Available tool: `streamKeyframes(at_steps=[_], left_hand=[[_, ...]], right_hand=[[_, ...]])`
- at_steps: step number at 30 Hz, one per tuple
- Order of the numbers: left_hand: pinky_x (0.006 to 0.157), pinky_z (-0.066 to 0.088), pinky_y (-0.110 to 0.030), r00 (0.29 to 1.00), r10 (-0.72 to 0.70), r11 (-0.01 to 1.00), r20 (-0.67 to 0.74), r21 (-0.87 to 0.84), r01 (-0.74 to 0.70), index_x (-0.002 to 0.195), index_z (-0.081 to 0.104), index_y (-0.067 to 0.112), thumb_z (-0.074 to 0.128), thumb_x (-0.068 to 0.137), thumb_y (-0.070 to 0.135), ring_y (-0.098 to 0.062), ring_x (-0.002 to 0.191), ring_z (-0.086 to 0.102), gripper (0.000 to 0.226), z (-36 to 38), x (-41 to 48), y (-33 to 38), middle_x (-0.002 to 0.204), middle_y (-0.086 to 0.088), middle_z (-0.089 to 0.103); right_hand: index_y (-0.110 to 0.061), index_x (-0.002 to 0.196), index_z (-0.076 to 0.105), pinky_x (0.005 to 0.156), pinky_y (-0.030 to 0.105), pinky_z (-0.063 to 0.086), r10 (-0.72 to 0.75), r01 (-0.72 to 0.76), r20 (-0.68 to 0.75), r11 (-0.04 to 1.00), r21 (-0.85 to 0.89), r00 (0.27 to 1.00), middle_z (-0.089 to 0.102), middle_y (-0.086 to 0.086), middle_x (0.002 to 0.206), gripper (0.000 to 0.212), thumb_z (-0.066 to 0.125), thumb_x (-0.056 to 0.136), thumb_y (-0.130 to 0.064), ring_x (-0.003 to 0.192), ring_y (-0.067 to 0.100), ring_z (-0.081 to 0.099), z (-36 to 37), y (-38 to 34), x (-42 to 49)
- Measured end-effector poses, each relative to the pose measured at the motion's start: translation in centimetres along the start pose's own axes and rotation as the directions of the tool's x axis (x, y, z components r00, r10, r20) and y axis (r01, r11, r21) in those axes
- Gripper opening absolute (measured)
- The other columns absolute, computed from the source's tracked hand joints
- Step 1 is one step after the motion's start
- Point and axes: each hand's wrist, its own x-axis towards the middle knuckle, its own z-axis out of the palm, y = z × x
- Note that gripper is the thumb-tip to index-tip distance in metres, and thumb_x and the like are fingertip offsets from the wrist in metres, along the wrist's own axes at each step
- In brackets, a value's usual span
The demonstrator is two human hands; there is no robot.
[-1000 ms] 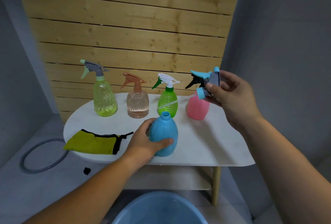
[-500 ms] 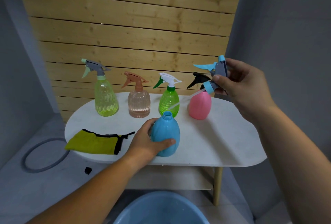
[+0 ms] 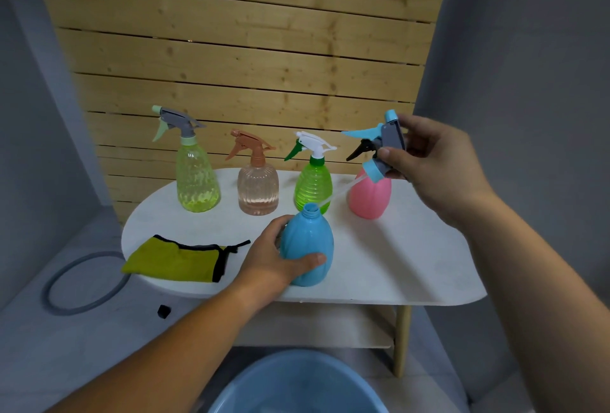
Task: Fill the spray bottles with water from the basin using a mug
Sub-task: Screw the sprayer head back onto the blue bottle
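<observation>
My left hand (image 3: 270,261) grips the blue spray bottle (image 3: 308,244), which stands open-necked near the front of the white table (image 3: 396,264). My right hand (image 3: 435,165) holds its blue and grey spray head (image 3: 384,145) up at the right, its clear dip tube (image 3: 336,196) slanting down toward the bottle's neck. Behind stand a yellow-green bottle (image 3: 196,181), a peach bottle (image 3: 258,188), a green bottle (image 3: 313,185) and a pink bottle (image 3: 371,196). The blue basin (image 3: 297,386) sits on the floor below. No mug is in view.
A yellow-green cloth pouch (image 3: 178,261) lies on the table's left front. A grey ring (image 3: 71,284) and a small black cap (image 3: 163,310) lie on the floor at left. A wooden slat wall rises behind the table, and a lower shelf (image 3: 317,330) sits under it.
My right hand has lifted the spray head a little higher and further right, drawing the dip tube out of the blue bottle. The left hand keeps its grip on the bottle.
</observation>
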Motion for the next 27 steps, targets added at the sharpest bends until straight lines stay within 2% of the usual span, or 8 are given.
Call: streamKeyframes(at_steps=[3, 6, 10, 12, 15, 19, 24, 27], left_hand=[[0.066, 0.053, -0.011, 1.0, -0.001, 1.0, 0.021, -0.015, 0.001, 0.117, 0.06, 0.037, 0.095, 0.068, 0.014, 0.011, 0.09, 0.066, 0.064, 0.0, 0.0, 0.0, 0.112, 0.012, 0.069], [0.073, 0.056, -0.016, 0.998, -0.004, 1.0, 0.056, -0.021, 0.006, 0.123, 0.059, 0.039, 0.097, 0.067, 0.021, 0.007, 0.099, 0.066, 0.07, -0.2, -0.1, -0.2, 0.115, 0.015, 0.069], [0.098, 0.058, -0.036, 0.995, -0.02, 1.0, 0.098, 0.001, 0.02, 0.14, 0.052, 0.04, 0.091, 0.063, 0.033, 0.0, 0.117, 0.061, 0.086, -0.7, -0.1, -0.4, 0.128, 0.014, 0.066], [0.102, 0.056, -0.039, 0.994, -0.021, 1.0, 0.108, 0.005, 0.02, 0.145, 0.049, 0.037, 0.089, 0.064, 0.032, 0.001, 0.119, 0.06, 0.09, -0.8, 0.0, -0.4, 0.131, 0.012, 0.064], [0.103, 0.055, -0.042, 0.993, -0.03, 1.0, 0.11, 0.01, 0.029, 0.147, 0.048, 0.035, 0.089, 0.063, 0.036, -0.004, 0.123, 0.06, 0.094, -0.9, 0.0, -0.3, 0.133, 0.011, 0.064], [0.104, 0.055, -0.044, 0.994, -0.045, 0.999, 0.1, 0.0, 0.045, 0.147, 0.047, 0.035, 0.089, 0.062, 0.036, -0.009, 0.125, 0.058, 0.095, -0.9, -0.2, -0.4, 0.134, 0.009, 0.062], [0.101, 0.056, -0.041, 0.993, -0.05, 0.999, 0.104, 0.006, 0.049, 0.144, 0.048, 0.038, 0.09, 0.061, 0.037, -0.01, 0.124, 0.059, 0.093, -0.9, -0.2, -0.5, 0.133, 0.01, 0.061], [0.086, 0.06, -0.026, 0.997, -0.045, 0.999, 0.063, 0.022, 0.044, 0.124, 0.056, 0.051, 0.092, 0.051, 0.048, -0.005, 0.113, 0.064, 0.081, -0.7, -0.4, -0.4, 0.124, 0.014, 0.065]], right_hand=[[-0.018, 0.139, 0.055, 0.088, 0.03, 0.058, -0.012, 0.013, 0.01, 0.993, -0.117, 1.0, 0.07, 0.005, 0.106, 0.063, 0.079, 0.082, -0.008, 0.098, 0.016, 0.07, 2.2, 0.9, 0.0], [-0.024, 0.132, 0.058, 0.071, 0.007, 0.049, -0.036, 0.042, 0.029, 0.978, -0.203, 0.999, 0.069, -0.009, 0.089, 0.058, 0.082, 0.079, -0.014, 0.082, 0.001, 0.066, 4.5, 1.6, -0.1], [-0.022, 0.12, 0.061, 0.067, 0.009, 0.048, 0.009, 0.012, 0.119, 0.985, -0.17, 0.993, 0.073, -0.006, 0.091, 0.043, 0.079, 0.082, -0.011, 0.077, -0.002, 0.065, 7.2, 3.0, -0.7], [-0.021, 0.115, 0.064, 0.07, 0.01, 0.05, 0.001, 0.018, 0.143, 0.992, -0.127, 0.99, 0.073, -0.008, 0.091, 0.037, 0.077, 0.083, -0.008, 0.077, -0.002, 0.066, 7.8, 3.6, -1.0], [-0.031, 0.116, 0.064, 0.076, 0.01, 0.051, -0.026, 0.045, 0.206, 0.995, -0.089, 0.978, 0.071, -0.017, 0.099, 0.04, 0.077, 0.084, -0.011, 0.086, -0.006, 0.066, 8.1, 4.1, -1.3], [-0.033, 0.139, 0.053, 0.097, 0.015, 0.048, 0.002, 0.072, 0.371, 0.98, -0.187, 0.928, 0.063, -0.016, 0.125, 0.063, 0.076, 0.085, -0.008, 0.114, -0.004, 0.059, 7.7, 4.5, -1.5], [-0.034, 0.144, 0.047, 0.101, 0.013, 0.044, 0.01, 0.07, 0.38, 0.978, -0.195, 0.925, 0.059, -0.021, 0.129, 0.073, 0.076, 0.084, -0.004, 0.117, -0.007, 0.056, 7.4, 4.5, -1.9], [-0.031, 0.143, 0.049, 0.097, 0.011, 0.045, 0.005, 0.057, 0.353, 0.985, -0.166, 0.935, 0.06, -0.025, 0.124, 0.074, 0.078, 0.081, -0.003, 0.113, -0.01, 0.058, 7.5, 4.8, -2.1]])
